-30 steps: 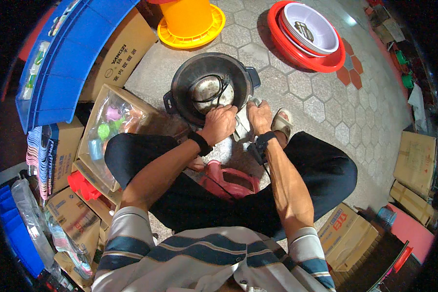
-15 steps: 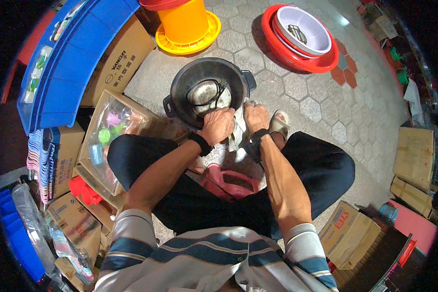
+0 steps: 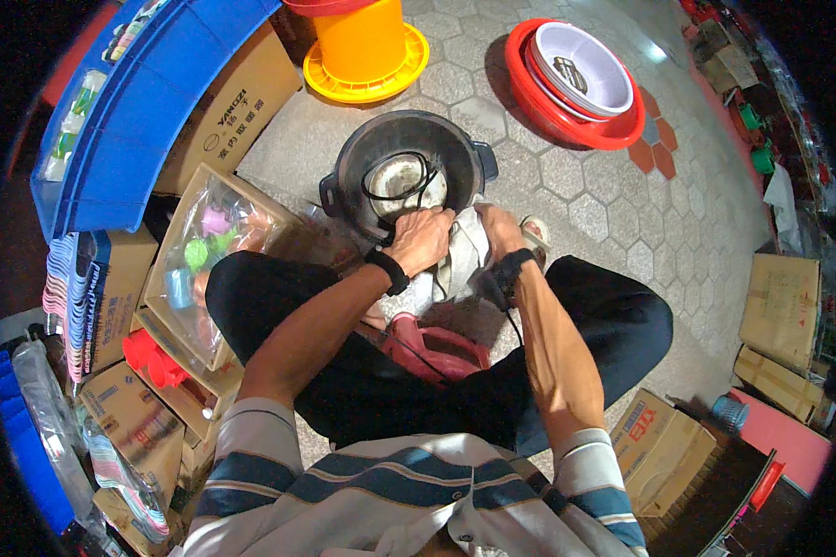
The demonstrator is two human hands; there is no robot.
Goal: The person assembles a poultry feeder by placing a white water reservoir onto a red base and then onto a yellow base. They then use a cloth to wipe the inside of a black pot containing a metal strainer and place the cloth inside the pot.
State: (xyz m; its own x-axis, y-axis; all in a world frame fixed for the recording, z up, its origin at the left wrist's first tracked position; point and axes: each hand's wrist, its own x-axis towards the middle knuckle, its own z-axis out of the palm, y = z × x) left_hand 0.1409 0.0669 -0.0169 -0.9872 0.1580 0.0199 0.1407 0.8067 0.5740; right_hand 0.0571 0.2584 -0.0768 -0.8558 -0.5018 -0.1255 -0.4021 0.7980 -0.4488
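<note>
A wide black tub (image 3: 353,153) with side handles stands on the floor before me. In it lies a round, whitish, stained object (image 3: 398,176) with a black cord (image 3: 427,165) looped over it. A crumpled white cloth (image 3: 469,249) hangs between my hands at the tub's near rim. My left hand (image 3: 420,238) is closed at the cloth's left side, and the cord runs down toward its knuckles. On the other side, my right hand (image 3: 500,232) grips the cloth's upper right part. The left fingertips are partly hidden.
A pink plastic stool or basket (image 3: 427,353) sits between my legs. Boxes of bagged toys (image 3: 218,227) and a blue bin (image 3: 130,139) crowd the left. Ahead stand a yellow feeder-like container (image 3: 367,56) and stacked red and white basins (image 3: 576,84). Cardboard boxes (image 3: 659,450) lie right.
My hands have moved slightly apart and the cloth between them has spread wider. The right hand has shifted a little right and down. The tub sits slightly further right in view.
</note>
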